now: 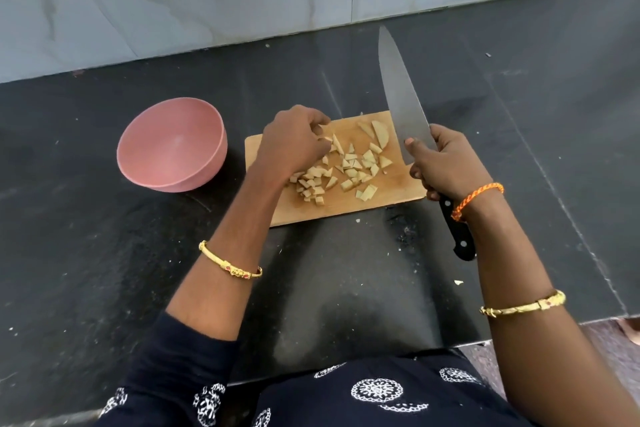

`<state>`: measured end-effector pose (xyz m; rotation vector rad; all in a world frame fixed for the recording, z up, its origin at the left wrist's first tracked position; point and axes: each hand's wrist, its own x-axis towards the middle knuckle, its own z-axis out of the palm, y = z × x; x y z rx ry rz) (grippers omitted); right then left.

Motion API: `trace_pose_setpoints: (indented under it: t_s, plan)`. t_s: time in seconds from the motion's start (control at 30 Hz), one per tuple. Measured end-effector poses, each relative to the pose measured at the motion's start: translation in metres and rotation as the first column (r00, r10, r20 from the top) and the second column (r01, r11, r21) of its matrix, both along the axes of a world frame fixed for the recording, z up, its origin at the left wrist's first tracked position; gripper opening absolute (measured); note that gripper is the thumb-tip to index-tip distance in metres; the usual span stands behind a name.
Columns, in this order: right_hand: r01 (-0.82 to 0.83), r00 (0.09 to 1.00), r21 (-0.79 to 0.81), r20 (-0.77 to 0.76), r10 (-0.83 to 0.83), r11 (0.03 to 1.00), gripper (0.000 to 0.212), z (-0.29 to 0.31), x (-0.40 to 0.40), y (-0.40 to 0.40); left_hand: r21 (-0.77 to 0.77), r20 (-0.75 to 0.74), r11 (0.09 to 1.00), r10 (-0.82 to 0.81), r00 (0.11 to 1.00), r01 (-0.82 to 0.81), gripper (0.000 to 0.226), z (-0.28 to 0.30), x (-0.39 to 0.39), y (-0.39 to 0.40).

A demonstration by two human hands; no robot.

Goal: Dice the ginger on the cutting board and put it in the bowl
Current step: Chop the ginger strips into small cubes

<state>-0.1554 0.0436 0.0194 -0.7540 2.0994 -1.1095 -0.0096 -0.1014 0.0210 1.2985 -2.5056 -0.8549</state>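
On the cutting board (398, 189) our ginger (346, 166) lies mostly diced, a few larger slices left at its far side. Our left hand (294, 142) pinches pieces; our right hand (446, 163) grips the knife (401, 97). Nothing shows yet in the pink bowl (173, 144) beside it on the worktop (104, 253).

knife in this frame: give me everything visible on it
The knife is a large chef's knife with a broad, dull grey metal blade tapering to a point, and a black handle with pale rivets. The right hand grips it where blade meets handle, thumb lying against the blade's flat. It is held up, tip aimed away toward the wall, over the right edge of the wooden cutting board. The blade touches no ginger pieces.
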Motion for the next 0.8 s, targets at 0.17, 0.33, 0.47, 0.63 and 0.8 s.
trace_pose_setpoints:
  t_s: [0.17, 0.33, 0.47, 0.63, 0.8]
  plan:
    - [-0.043, 0.999, 0.049, -0.001, 0.043, 0.998, 0.023, -0.009, -0.010, 0.006, -0.085, 0.146, 0.985, -0.138, 0.980, 0.152, 0.028, -0.016, -0.023, -0.007]
    - [-0.122, 0.992, 0.084, -0.002, 0.123, 0.989, 0.024, -0.012, -0.020, 0.006, -0.130, 0.167, 0.984, -0.097, 0.981, 0.120, 0.020, -0.026, -0.029, -0.006]
    - [-0.205, 0.975, 0.139, -0.060, 0.215, 0.969, 0.018, -0.012, -0.016, 0.007, -0.194, 0.152, 0.980, -0.005, 0.988, 0.035, 0.015, -0.025, -0.028, 0.000]
    - [-0.328, 0.898, 0.330, -0.182, 0.400, 0.885, 0.021, -0.014, 0.007, 0.013, -0.182, -0.035, 0.958, 0.219, 0.975, -0.222, 0.011, -0.037, -0.029, 0.015]
    - [-0.328, 0.859, 0.394, -0.255, 0.445, 0.859, 0.018, -0.010, 0.016, 0.006, -0.056, -0.177, 0.941, 0.321, 0.930, -0.335, 0.010, -0.040, -0.029, 0.020]
